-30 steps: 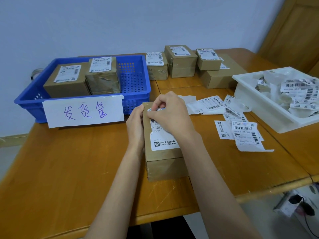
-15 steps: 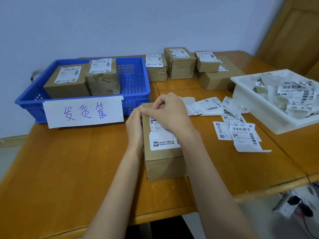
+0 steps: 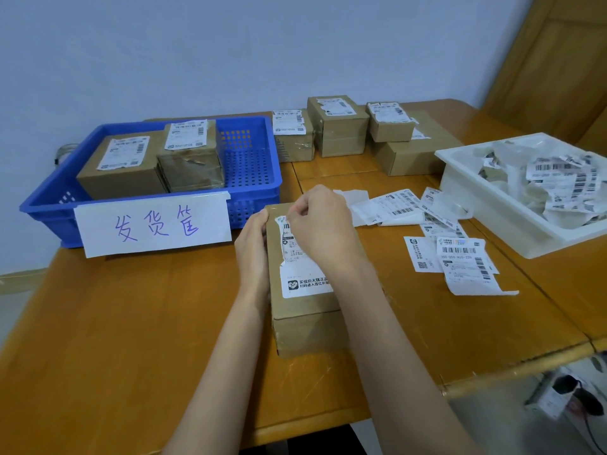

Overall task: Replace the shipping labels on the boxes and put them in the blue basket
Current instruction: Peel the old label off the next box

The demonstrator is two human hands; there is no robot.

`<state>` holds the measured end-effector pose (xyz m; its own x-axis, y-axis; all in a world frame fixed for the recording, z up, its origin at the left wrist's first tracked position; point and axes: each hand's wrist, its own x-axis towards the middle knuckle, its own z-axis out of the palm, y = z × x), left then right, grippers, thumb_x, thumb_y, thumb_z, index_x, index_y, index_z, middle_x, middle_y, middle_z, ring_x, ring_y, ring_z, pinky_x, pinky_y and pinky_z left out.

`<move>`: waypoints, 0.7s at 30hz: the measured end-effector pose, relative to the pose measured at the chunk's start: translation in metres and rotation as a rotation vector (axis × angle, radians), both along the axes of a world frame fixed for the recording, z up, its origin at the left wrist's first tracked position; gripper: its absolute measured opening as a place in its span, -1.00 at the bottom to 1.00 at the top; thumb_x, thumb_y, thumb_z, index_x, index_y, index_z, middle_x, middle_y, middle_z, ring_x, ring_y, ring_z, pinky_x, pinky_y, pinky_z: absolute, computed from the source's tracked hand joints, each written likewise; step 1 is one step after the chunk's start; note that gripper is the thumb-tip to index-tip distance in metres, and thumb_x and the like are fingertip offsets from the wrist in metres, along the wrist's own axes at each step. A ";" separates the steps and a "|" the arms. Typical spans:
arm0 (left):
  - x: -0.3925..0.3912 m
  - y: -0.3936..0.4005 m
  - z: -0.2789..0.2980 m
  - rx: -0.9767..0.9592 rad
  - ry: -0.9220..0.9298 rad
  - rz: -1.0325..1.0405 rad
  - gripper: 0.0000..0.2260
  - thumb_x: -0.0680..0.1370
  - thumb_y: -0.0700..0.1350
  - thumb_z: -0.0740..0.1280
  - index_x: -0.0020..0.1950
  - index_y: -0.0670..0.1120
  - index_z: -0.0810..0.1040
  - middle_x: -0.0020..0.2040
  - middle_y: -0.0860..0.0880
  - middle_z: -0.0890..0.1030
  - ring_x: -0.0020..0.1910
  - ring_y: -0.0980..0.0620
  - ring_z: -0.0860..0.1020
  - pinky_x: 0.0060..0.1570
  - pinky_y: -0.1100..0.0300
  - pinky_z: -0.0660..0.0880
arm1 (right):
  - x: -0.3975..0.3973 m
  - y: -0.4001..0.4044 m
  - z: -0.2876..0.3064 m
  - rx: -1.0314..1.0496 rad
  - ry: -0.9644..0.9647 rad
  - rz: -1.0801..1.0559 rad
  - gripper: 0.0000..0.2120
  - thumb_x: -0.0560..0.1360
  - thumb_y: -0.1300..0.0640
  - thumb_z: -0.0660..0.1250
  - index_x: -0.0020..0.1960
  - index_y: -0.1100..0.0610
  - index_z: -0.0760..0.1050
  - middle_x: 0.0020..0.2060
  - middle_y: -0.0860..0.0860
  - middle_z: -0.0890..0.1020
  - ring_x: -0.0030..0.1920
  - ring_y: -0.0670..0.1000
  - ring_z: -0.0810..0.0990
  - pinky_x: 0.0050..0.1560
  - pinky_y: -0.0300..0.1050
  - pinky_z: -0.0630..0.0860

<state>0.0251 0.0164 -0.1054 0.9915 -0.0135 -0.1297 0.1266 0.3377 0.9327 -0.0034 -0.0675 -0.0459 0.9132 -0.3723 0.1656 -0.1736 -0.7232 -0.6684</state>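
Observation:
A long brown cardboard box [image 3: 305,320] lies in front of me on the wooden table, with a white shipping label [image 3: 302,280] stuck on its top. My left hand [image 3: 251,247] grips the box's left side. My right hand [image 3: 323,224] rests over the far end of the label, its thumb and forefinger pinched at the label's top edge. The blue basket [image 3: 249,165] stands at the back left with two labelled boxes [image 3: 123,169] [image 3: 190,159] inside and a handwritten paper sign on its front.
Several more labelled boxes [image 3: 338,126] stand at the back centre of the table. Loose labels [image 3: 460,261] lie to the right of the box I hold. A white tray [image 3: 512,221] full of torn label scraps stands at the right edge.
My right hand's fingers have kept working at the label's top edge; the torn upper part of the label shows again beside them. The box and my left hand have stayed put.

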 end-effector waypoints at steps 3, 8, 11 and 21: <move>0.000 -0.001 0.002 0.009 -0.010 0.009 -0.82 0.58 -0.10 0.28 -0.21 -0.05 0.57 -0.29 -0.03 0.56 -0.29 0.08 0.52 -0.23 0.18 0.43 | -0.004 0.004 0.006 0.057 -0.032 0.028 -0.75 0.49 0.07 0.42 -0.31 0.15 0.56 -0.11 0.05 0.60 -0.16 0.02 0.59 -0.11 0.00 0.60; 0.002 -0.001 -0.002 -0.006 0.016 0.021 -0.78 0.58 -0.07 0.27 -0.27 -0.04 0.47 -0.29 -0.05 0.47 -0.28 0.05 0.45 -0.26 0.17 0.40 | -0.014 0.012 0.007 -0.196 -0.102 -0.011 -0.88 0.55 0.10 0.34 -0.10 0.11 0.61 0.00 -0.02 0.55 0.09 0.00 0.47 0.04 -0.07 0.48; 0.003 -0.001 -0.001 0.009 -0.007 0.021 -0.76 0.59 -0.09 0.27 -0.28 -0.04 0.47 -0.31 -0.02 0.48 -0.30 0.09 0.45 -0.26 0.21 0.41 | -0.016 0.014 0.008 -0.364 -0.113 -0.017 -0.82 0.58 0.07 0.24 0.00 0.08 0.61 0.01 -0.04 0.53 0.15 0.01 0.37 0.18 -0.04 0.36; 0.001 -0.003 0.007 0.022 -0.016 0.052 -0.76 0.62 -0.18 0.24 -0.26 -0.09 0.45 -0.32 0.01 0.48 -0.49 0.29 0.46 -0.45 0.44 0.40 | -0.016 0.026 0.008 -0.382 0.136 0.010 -0.71 0.63 0.07 0.13 0.22 0.21 0.46 0.17 0.13 0.51 0.26 0.14 0.37 0.25 -0.03 0.27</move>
<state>0.0257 0.0139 -0.0987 0.9928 0.0403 -0.1132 0.0943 0.3230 0.9417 -0.0193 -0.0418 -0.0375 0.9395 -0.2987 0.1678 -0.2339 -0.9171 -0.3227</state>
